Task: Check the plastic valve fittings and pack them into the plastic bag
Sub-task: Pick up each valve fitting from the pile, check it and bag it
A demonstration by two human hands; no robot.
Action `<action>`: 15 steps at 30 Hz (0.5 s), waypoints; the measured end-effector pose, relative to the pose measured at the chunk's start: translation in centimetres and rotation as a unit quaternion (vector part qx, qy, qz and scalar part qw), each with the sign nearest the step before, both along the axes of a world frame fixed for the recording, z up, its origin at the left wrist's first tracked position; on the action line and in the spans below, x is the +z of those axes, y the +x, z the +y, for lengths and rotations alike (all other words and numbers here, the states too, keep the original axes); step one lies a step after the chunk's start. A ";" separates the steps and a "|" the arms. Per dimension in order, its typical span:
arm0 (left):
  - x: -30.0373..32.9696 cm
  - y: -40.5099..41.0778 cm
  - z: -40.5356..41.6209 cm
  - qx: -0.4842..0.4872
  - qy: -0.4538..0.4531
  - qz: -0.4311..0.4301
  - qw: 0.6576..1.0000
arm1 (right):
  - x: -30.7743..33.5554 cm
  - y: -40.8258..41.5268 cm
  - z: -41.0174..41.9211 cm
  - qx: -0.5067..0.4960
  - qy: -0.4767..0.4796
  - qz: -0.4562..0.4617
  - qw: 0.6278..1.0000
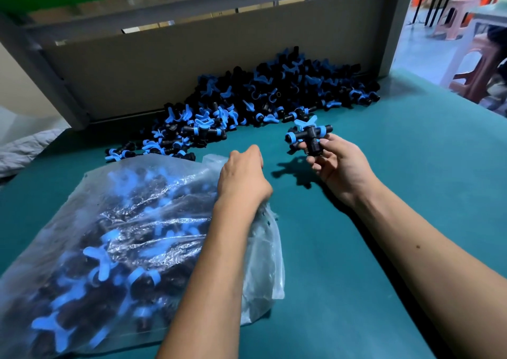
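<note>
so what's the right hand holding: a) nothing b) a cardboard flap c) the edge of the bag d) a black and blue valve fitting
d: the right hand grips a black fitting with blue rings above the table, while the left hand is at the bag.

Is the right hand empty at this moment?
No, the right hand holds a black valve fitting with blue rings and handle in its fingers, above the green table.
</note>
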State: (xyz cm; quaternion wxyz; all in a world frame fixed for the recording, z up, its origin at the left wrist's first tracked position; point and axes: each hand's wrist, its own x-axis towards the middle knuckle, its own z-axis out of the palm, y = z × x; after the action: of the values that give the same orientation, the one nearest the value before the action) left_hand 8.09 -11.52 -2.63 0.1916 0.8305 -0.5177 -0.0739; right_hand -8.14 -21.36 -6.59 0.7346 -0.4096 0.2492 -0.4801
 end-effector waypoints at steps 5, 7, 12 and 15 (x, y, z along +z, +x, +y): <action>1.7 1.0 0.4 0.033 -0.016 0.026 0.999 | 0.0 0.0 0.0 0.003 -0.035 0.036 0.999; 2.3 1.5 0.7 0.050 -0.072 0.074 0.993 | 0.0 0.2 0.3 0.027 -0.057 0.056 0.996; 5.0 1.6 1.5 0.040 -0.296 0.167 0.940 | 0.7 1.9 2.3 0.147 -0.087 0.118 0.978; 6.7 0.6 2.0 0.006 -0.385 0.168 0.908 | 1.8 3.6 4.7 0.236 -0.138 0.161 0.948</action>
State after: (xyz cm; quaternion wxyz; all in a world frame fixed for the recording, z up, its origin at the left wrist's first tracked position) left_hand 8.65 -9.57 4.11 0.5810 0.6707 -0.4611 -0.0063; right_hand -4.52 -16.69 -4.78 0.7131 -0.6263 0.1917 -0.2501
